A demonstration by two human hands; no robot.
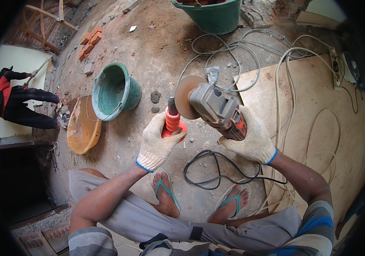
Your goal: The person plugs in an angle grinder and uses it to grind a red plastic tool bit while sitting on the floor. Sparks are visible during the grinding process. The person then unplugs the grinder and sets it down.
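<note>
My left hand (153,145), in a cream knit glove, is closed around a red ribbed handle (172,123) with a round flange and a dark end; it looks like a chisel with a hand guard. In my gloved right hand (254,138) is an angle grinder (218,109), gripped by its red and grey body. Its brown disc (187,96) faces left, close beside the dark end of the red handle. Whether the disc spins or touches that end I cannot tell.
A black cable (208,170) loops near my sandalled feet. Grey cords (244,51) and a wooden board (306,106) lie right. Left are a green bucket (133,91), an orange basin (82,132) and bricks (89,40). A person (18,96) works with a long-handled tool far left.
</note>
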